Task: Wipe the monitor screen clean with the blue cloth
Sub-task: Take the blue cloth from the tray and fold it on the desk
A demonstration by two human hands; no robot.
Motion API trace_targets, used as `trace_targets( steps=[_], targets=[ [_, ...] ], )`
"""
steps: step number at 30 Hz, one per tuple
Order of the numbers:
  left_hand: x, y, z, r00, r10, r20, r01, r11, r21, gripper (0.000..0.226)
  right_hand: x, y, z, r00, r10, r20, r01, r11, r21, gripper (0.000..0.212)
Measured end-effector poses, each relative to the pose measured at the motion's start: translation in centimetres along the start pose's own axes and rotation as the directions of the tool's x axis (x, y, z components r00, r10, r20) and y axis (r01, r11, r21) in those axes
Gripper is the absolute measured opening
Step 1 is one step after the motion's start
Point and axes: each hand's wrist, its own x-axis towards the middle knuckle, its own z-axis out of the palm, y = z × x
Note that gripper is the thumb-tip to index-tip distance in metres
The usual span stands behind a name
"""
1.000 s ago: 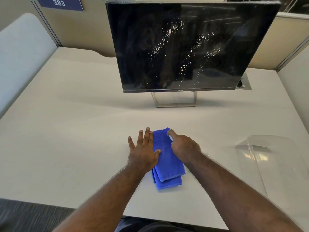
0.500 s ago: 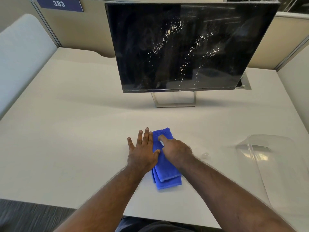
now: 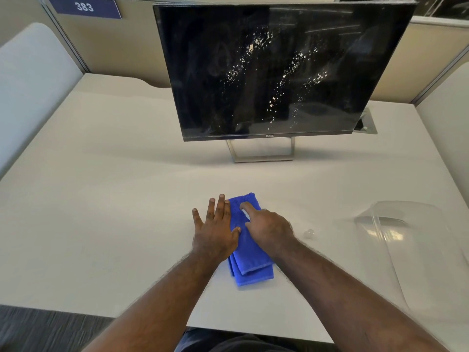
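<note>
Head view: the right hand [image 3: 269, 231] has slid leftward across the cloth [image 3: 250, 252] over the last second, its forefinger now pressing the cloth's far middle instead of its far edge. Its grip is loosely curled and resting on the fabric, not yet grasping it. The left hand [image 3: 215, 229] hasn't moved, lying flat with released fingers just left of the right, overlapping the cloth's edge. The cloth still lies folded on the counter [image 3: 114, 199], so pickup looks imminent. Well beyond both hands, the monitor [image 3: 274, 72] stays speckled white. Its bezel reads "DELL"; a sign [image 3: 83, 6] reads "383".
</note>
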Motion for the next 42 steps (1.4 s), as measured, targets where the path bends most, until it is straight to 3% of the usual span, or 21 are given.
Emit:
trace_targets(
  steps=[3,6,11,15,18,21,25,35,42],
  targets=[
    [0.1,0.1,0.1,1.0,0.002,-0.002,-0.002,1.0,-0.002,0.076,0.0,0.0,0.0,0.999,0.039,0.025,-0.04,0.999,0.02,0.03],
    [0.3,0.1,0.1,1.0,-0.001,0.006,0.001,1.0,-0.005,0.076,0.0,0.1,0.2,0.999,-0.018,-0.041,0.02,0.998,0.06,0.029],
    [0.5,0.1,-0.1,1.0,-0.017,0.012,0.018,0.999,-0.027,0.077,-0.4,0.4,0.2,1.0,-0.024,-0.017,0.026,0.992,0.127,0.017],
    [1.1,0.2,-1.0,0.998,-0.012,0.063,0.012,1.0,-0.009,0.088,-0.9,2.1,-1.8,0.984,-0.054,-0.167,0.113,0.924,0.365,0.048],
    [1.8,0.5,-1.8,0.995,-0.01,0.101,0.007,1.0,0.022,0.097,-1.0,5.2,-3.5,0.94,0.095,-0.328,0.132,0.785,0.605,0.06],
    [2.4,1.0,-2.3,0.994,-0.015,0.106,0.011,0.999,0.039,0.1,-1.4,9.6,-4.6,0.89,0.214,-0.403,0.126,0.733,0.668,0.039],
    [3.0,1.5,-2.7,0.993,-0.034,0.113,0.029,0.998,0.052,0.103,-3.2,14.3,-4.2,0.867,0.317,-0.384,0.062,0.697,0.715,0.021],
    [4.5,1.4,-3.0,0.99,-0.007,0.141,0.002,0.999,0.038,0.106,-5.8,17.0,-1.2,0.824,0.466,-0.324,-0.077,0.658,0.749,0.02],
    [4.8,1.3,-3.0,0.987,-0.032,0.158,0.05,0.993,-0.108,0.077,-5.7,17.3,-0.6,0.822,0.478,-0.309,-0.106,0.661,0.743,0.024]
  ],
)
